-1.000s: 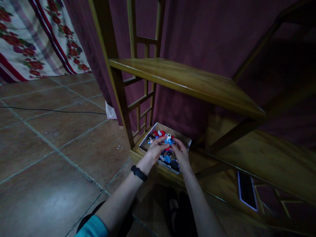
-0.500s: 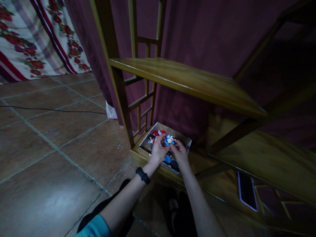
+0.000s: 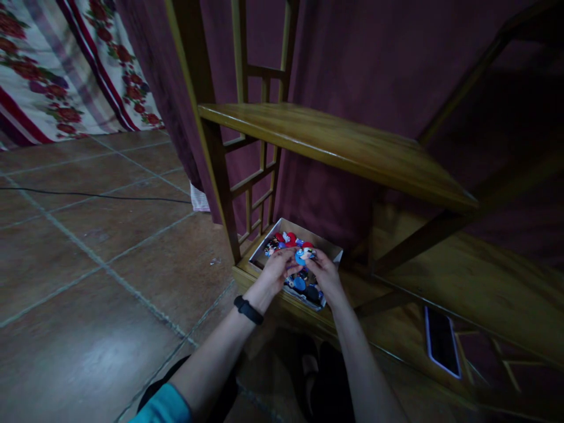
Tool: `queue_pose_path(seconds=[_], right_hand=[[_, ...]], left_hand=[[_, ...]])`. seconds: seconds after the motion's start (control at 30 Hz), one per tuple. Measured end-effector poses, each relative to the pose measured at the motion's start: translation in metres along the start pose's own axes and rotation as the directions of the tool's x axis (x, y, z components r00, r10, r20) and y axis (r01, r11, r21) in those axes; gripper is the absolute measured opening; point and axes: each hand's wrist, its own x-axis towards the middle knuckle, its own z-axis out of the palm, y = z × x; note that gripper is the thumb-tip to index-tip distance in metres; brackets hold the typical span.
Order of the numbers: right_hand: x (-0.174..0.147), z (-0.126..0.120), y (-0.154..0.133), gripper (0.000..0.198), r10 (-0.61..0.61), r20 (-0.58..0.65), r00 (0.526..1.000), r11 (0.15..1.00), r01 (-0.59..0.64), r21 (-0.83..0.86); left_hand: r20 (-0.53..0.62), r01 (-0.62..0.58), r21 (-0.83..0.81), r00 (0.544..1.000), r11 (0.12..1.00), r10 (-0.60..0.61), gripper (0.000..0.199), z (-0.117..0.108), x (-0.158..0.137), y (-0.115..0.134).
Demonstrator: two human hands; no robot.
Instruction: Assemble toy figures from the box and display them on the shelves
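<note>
A small toy figurine [image 3: 303,255], blue and white with some dark parts, is held between my two hands above an open cardboard box [image 3: 331,242]. My left hand [image 3: 278,267] grips it from the left, fingers bent round its side. From the right, my right hand [image 3: 325,272] pinches it with thumb and fingers. Several more figurines [image 3: 288,238] in red, white, blue and black lie heaped in the box. Below my hands a round blue piece [image 3: 299,283] shows among them. My hands cover part of the heap.
The box stands on the bottom board of a wooden shelf unit, under a higher wooden shelf [image 3: 326,132]. A smartphone [image 3: 442,341] lies on the board at the right. A black cable [image 3: 97,194] crosses the tiled floor [image 3: 132,282].
Both hands have come slightly down and toward me with the figurine, and it has turned a little. More red figurines now show behind it in the box.
</note>
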Motion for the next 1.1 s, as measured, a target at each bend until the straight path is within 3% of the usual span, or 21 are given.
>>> queue_pose_path(seconds=[0.13,0.27,0.47,0.73,0.93,1.1], right_hand=[[-0.0013,0.0017,-0.0032,0.031,-0.003,0.067,0.998,1.000,0.004,-0.009],[-0.0017,0.0011,-0.0039,0.034,-0.012,0.012,1.000,1.000,0.012,-0.012],[0.0006,0.0021,0.0032,0.039,0.019,-0.018,1.000,1.000,-0.018,0.015],[-0.0010,0.0057,-0.0004,0.037,0.048,0.022,0.999,0.998,-0.048,0.030],[0.0004,0.0040,0.0034,0.035,0.041,0.035,0.999,0.998,-0.042,0.035],[0.0004,0.0042,0.0030,0.035,0.022,0.017,1.000,1.000,-0.022,0.016]], left_hand=[[-0.018,0.062,-0.002,0.998,0.998,-0.062,0.016,-0.0051,0.0001,0.0015],[-0.023,0.047,-0.024,0.999,0.999,-0.048,0.016,-0.0047,-0.0019,0.0032],[-0.119,-0.152,0.035,0.981,0.988,0.155,0.029,-0.0017,-0.0021,0.0005],[-0.094,-0.323,0.139,0.937,0.936,0.337,0.040,0.0004,0.0013,-0.0017],[-0.085,-0.421,0.212,0.891,0.882,0.445,0.036,0.0013,0.0041,-0.0031],[-0.117,-0.406,0.260,0.887,0.876,0.446,0.022,0.0026,0.0030,-0.0049]])
